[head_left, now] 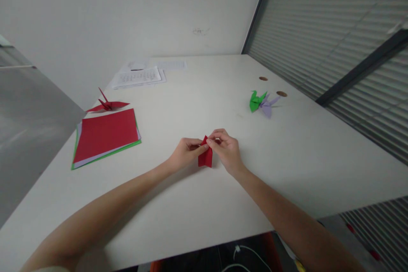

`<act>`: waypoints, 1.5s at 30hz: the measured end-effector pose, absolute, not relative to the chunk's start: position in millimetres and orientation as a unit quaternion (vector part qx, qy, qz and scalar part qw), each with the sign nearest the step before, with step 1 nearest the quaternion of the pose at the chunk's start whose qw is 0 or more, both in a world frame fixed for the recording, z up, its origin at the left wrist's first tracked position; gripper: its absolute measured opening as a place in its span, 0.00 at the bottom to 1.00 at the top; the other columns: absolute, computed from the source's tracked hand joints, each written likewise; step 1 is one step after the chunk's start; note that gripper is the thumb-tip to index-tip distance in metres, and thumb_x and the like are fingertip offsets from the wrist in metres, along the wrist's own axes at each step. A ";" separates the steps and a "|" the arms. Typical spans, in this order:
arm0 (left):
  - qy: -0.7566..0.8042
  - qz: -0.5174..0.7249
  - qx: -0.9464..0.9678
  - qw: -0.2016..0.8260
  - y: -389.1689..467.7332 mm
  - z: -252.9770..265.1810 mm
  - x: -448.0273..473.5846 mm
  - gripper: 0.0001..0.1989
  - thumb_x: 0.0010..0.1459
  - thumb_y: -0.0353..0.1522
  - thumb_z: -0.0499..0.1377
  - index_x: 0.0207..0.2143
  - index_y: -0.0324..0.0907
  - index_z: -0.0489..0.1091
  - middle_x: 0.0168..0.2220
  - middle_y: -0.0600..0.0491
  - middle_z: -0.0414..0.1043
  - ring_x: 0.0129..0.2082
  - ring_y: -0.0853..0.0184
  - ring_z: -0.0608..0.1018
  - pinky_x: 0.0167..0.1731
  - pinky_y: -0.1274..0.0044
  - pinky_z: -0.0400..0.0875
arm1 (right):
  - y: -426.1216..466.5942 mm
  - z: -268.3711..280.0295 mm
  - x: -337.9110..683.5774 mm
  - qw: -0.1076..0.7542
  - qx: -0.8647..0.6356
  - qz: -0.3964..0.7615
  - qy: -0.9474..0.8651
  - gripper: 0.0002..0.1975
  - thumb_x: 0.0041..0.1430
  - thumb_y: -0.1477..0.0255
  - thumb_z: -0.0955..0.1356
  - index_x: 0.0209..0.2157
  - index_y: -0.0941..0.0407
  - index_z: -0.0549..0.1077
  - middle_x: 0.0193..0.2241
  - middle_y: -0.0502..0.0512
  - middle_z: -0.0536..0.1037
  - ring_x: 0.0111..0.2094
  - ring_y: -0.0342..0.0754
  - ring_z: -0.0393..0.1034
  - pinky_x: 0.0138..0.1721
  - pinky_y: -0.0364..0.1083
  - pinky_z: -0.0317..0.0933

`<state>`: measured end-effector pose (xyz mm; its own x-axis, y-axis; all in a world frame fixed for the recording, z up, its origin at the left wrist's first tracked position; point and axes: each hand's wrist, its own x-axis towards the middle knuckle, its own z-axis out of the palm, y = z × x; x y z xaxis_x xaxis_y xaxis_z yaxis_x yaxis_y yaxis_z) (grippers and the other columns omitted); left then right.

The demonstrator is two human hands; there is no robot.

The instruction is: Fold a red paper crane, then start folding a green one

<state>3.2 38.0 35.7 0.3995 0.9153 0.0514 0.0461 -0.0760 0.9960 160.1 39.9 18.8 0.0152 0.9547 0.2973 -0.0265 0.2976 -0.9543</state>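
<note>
A small folded piece of red paper (pixel 205 160) is held just above the white table, near its middle. My left hand (pixel 187 152) grips it from the left, thumb lying across its upper part. From the right, my right hand (pixel 225 148) pinches its top edge between thumb and fingers. The lower end of the paper hangs below my fingers with a crease down its middle. Part of the upper fold is hidden behind my fingertips.
On the left, a stack of red, lilac and green paper sheets (pixel 108 134) lies by a red paper crane (pixel 108 105). Written papers (pixel 138 77) lie at the back left. A green crane (pixel 256 102) and a lilac crane (pixel 267 106) stand right, near round table holes (pixel 281 93).
</note>
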 end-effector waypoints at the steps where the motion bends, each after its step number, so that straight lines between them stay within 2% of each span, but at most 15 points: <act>1: 0.388 0.389 0.623 0.556 37.8 35.7 3.1 0.21 0.52 0.48 0.62 0.24 0.37 0.75 0.18 0.57 0.64 0.21 0.73 0.63 0.23 0.79 0.57 | 39.9 19.0 160.0 0.579 -0.413 0.426 -0.559 0.08 0.48 0.65 0.73 0.26 0.54 0.76 0.34 0.53 0.70 0.34 0.45 0.66 0.32 0.45 0.64; 5: 0.387 0.386 0.625 0.558 37.8 32.4 1.6 0.22 0.53 0.48 0.61 0.24 0.37 0.75 0.18 0.57 0.64 0.21 0.73 0.63 0.23 0.79 0.57 | 39.2 19.5 159.4 0.570 -0.411 0.434 -0.564 0.08 0.49 0.64 0.73 0.26 0.54 0.75 0.33 0.53 0.70 0.34 0.45 0.67 0.32 0.44 0.64; 12: 0.381 0.373 0.616 0.580 37.6 32.5 1.8 0.20 0.54 0.45 0.62 0.27 0.36 0.77 0.23 0.53 0.71 0.24 0.70 0.70 0.27 0.76 0.64 | 37.5 19.5 158.4 0.567 -0.402 0.457 -0.555 0.08 0.50 0.64 0.72 0.27 0.53 0.74 0.30 0.51 0.74 0.32 0.46 0.68 0.33 0.45 0.64; 16: 0.369 0.394 0.606 0.585 37.5 35.3 4.4 0.16 0.52 0.42 0.65 0.31 0.36 0.77 0.27 0.52 0.75 0.27 0.68 0.73 0.30 0.77 0.67 | 36.8 20.1 158.4 0.561 -0.398 0.457 -0.564 0.08 0.51 0.64 0.72 0.27 0.53 0.74 0.31 0.52 0.73 0.33 0.46 0.68 0.34 0.46 0.64; 21: 0.364 0.397 0.609 0.582 38.6 33.3 3.3 0.16 0.54 0.42 0.63 0.31 0.36 0.78 0.29 0.52 0.77 0.28 0.67 0.75 0.32 0.77 0.68 | 37.6 20.2 157.7 0.567 -0.401 0.434 -0.574 0.08 0.50 0.63 0.73 0.26 0.53 0.75 0.33 0.52 0.71 0.33 0.45 0.67 0.32 0.45 0.64; 24: 0.384 0.409 0.595 0.575 40.8 32.2 1.1 0.16 0.53 0.42 0.64 0.31 0.36 0.79 0.28 0.52 0.78 0.28 0.67 0.76 0.32 0.76 0.69 | 38.4 18.6 157.1 0.560 -0.407 0.450 -0.564 0.10 0.51 0.62 0.72 0.33 0.53 0.76 0.33 0.52 0.72 0.33 0.45 0.68 0.32 0.45 0.64; 27: 0.404 0.468 0.537 0.573 44.7 31.6 -0.9 0.17 0.50 0.42 0.67 0.30 0.36 0.79 0.29 0.50 0.79 0.29 0.65 0.78 0.34 0.74 0.72 | 39.8 15.5 156.9 0.549 -0.410 0.482 -0.546 0.19 0.48 0.61 0.74 0.42 0.51 0.73 0.34 0.51 0.74 0.33 0.45 0.69 0.32 0.44 0.65; 29: 0.402 0.509 0.486 0.585 47.5 31.4 -2.2 0.18 0.48 0.42 0.68 0.33 0.35 0.79 0.30 0.49 0.80 0.32 0.62 0.79 0.39 0.70 0.73 | 41.0 13.6 157.2 0.535 -0.417 0.499 -0.539 0.24 0.44 0.61 0.76 0.43 0.52 0.72 0.35 0.51 0.75 0.34 0.46 0.70 0.32 0.45 0.66; 36: 0.374 0.524 0.429 0.634 50.5 34.1 -4.1 0.20 0.46 0.42 0.70 0.36 0.36 0.79 0.36 0.45 0.81 0.37 0.59 0.81 0.47 0.64 0.73 | 43.2 16.4 160.4 0.530 -0.449 0.505 -0.512 0.16 0.45 0.60 0.75 0.32 0.56 0.77 0.31 0.54 0.81 0.32 0.48 0.73 0.39 0.50 0.68; 45: 0.389 0.543 0.401 0.627 51.1 39.3 -5.0 0.18 0.47 0.41 0.70 0.33 0.35 0.79 0.35 0.44 0.80 0.36 0.60 0.81 0.46 0.66 0.73 | 43.5 16.2 160.0 0.522 -0.464 0.534 -0.477 0.16 0.40 0.60 0.77 0.27 0.56 0.77 0.26 0.53 0.80 0.29 0.47 0.72 0.38 0.50 0.66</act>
